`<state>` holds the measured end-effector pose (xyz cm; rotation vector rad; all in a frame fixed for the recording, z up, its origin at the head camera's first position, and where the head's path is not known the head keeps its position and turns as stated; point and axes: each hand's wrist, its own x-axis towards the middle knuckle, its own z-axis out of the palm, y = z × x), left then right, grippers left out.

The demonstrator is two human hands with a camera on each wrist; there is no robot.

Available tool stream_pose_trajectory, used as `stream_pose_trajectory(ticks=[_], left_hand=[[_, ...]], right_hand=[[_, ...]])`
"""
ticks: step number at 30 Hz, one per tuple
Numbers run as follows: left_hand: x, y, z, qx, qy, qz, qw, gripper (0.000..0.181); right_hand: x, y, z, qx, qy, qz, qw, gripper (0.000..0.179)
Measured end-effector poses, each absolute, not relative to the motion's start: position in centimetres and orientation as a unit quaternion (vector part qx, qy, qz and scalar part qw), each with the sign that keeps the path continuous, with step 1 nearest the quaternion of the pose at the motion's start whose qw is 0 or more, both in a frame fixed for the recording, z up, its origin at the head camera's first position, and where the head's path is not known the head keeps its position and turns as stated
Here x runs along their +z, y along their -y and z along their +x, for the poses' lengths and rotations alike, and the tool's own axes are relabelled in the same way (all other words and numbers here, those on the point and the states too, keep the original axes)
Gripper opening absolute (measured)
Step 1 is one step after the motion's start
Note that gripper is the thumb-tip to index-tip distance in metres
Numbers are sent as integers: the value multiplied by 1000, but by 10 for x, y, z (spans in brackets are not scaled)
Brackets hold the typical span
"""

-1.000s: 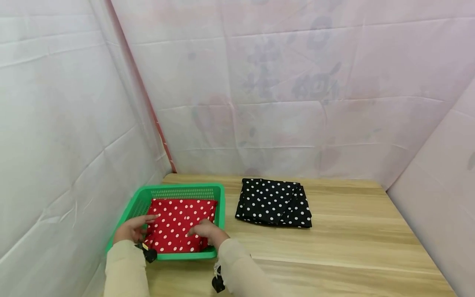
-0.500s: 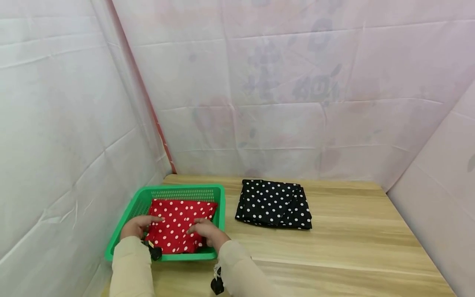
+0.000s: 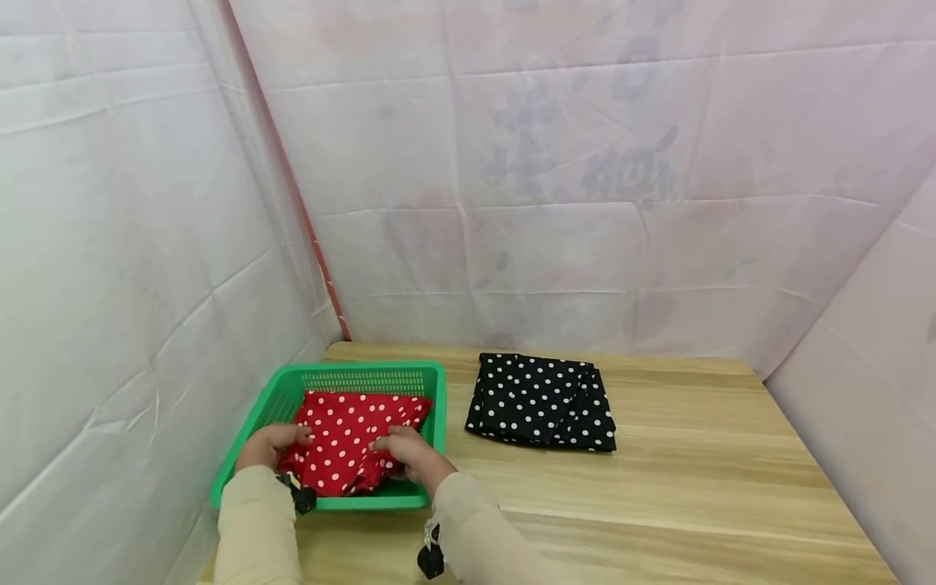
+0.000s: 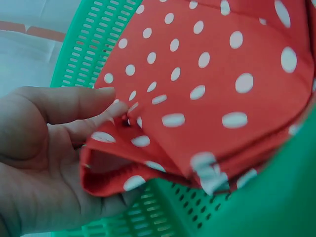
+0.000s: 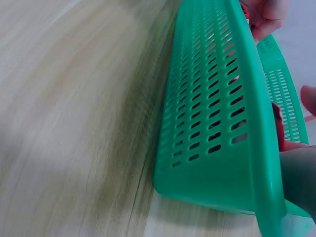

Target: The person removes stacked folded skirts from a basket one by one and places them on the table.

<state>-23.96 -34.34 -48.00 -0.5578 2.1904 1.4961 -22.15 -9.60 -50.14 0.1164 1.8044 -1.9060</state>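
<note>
A red cloth with white dots (image 3: pixel 344 443), folded, lies in a green plastic basket (image 3: pixel 369 504) on the table's left side. At its left edge my left hand (image 3: pixel 265 448) pinches the fabric; in the left wrist view the thumb and fingers of that hand (image 4: pixel 49 128) close around a raised, looped fold. My right hand (image 3: pixel 417 457) grips the cloth's right side, where the near edge is bunched up. In the right wrist view the basket wall (image 5: pixel 207 98) hides most of the cloth and part of the right hand (image 5: pixel 298 170).
A folded black cloth with white dots (image 3: pixel 541 400) lies on the wooden table (image 3: pixel 687 487), right of the basket. Pale fabric walls (image 3: pixel 526 179) stand behind the table and at both sides. The basket sits close to the left wall.
Both hands have taken hold of the red cloth's sides. Its near edge has lifted and bunched, baring more of the basket floor. The black cloth and basket stay put.
</note>
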Motion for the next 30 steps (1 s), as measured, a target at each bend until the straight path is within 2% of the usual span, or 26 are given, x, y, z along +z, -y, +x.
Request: stream_pose_trajectory(ticks=[6,15,30], left_hand=[[-482,347,-237,544,-801,-158,193,56],[-468,348,-230,552,-805,-157,151,57],[-436,337,-208,592,-790,-137,86,75]], right_hand=[[-504,88,-220,-716,-663,16,218,49],[-491,88,-217,-724,-662,2,192,52],[-465,76,-213,-742,-655,-49,135,52]])
